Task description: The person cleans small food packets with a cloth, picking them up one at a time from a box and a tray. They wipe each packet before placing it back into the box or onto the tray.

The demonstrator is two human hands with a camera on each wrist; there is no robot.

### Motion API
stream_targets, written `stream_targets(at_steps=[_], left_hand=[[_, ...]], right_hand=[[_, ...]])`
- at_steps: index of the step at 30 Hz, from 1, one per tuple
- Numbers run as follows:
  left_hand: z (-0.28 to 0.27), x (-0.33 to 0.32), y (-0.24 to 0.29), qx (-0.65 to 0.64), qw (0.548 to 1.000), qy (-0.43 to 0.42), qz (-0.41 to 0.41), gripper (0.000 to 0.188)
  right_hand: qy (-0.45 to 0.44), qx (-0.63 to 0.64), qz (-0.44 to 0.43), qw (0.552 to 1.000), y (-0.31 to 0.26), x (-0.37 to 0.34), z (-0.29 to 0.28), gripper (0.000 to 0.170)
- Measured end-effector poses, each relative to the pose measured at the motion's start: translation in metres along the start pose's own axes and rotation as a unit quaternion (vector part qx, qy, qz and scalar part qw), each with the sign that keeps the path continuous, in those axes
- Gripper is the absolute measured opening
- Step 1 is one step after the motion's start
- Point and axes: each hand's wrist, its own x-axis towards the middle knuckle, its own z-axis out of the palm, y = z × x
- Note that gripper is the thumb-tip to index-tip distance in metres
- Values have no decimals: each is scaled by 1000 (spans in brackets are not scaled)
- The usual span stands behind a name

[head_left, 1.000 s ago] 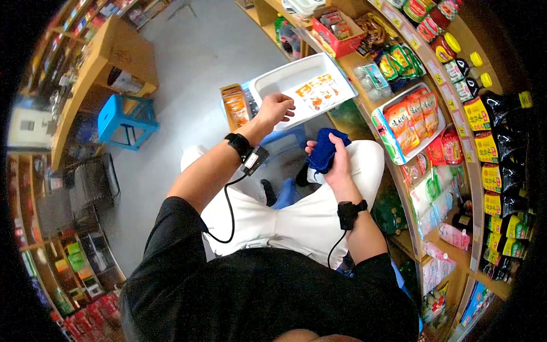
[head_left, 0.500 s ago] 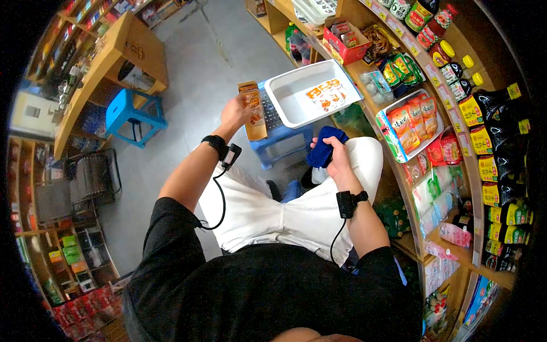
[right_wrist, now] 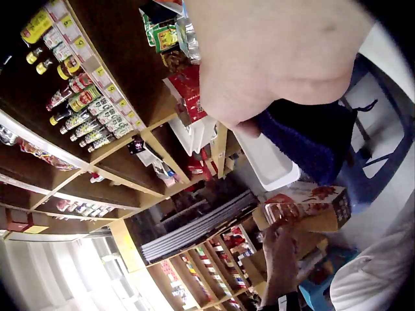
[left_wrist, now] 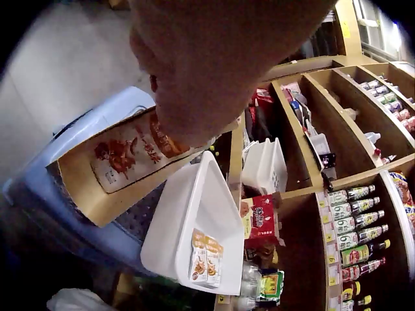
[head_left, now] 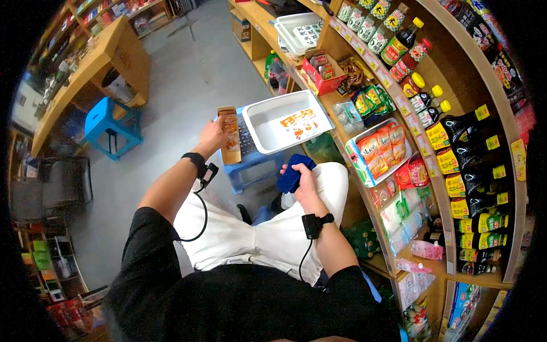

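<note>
— What is your left hand (head_left: 212,137) doing?
— It is touching the printed packets (left_wrist: 122,161) at the far end of the cardboard box (head_left: 230,155). I'm not able to tell whether my fingers are pinching one or merely resting there; my own hand is hiding them.
— How would you be doing this well?
— I'm judging the step to be taking packets out. I'd be slipping a fingertip under one edge and lifting straight up, not dragging against the wall, since the box is looking light.
— And your right hand (head_left: 306,183)?
— It is gripping a blue cloth (head_left: 289,180), fingers curled round it. I'd be holding that clear of the packets.
— Where is the box sitting?
— It is resting on the blue stool (head_left: 242,172), just beside the white tray (head_left: 263,126). Loose packets (head_left: 299,124) are lying flat in the tray, toward its shelf end.
— Anything farther out?
— Shelves (head_left: 441,65) are standing along my right side, so I'd be minding my reach there.
</note>
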Motion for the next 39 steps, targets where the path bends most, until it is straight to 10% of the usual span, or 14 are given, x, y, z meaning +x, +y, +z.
stream_targets(at_steps=[28,39], left_hand=[[13,-30,-2,71,982,155,77,60],[-44,-58,7,-144,978,86,123,18]], right_hand=[[10,-43,9,999,4,11,-3,21],[8,-61,3,998,8,6,9,16]])
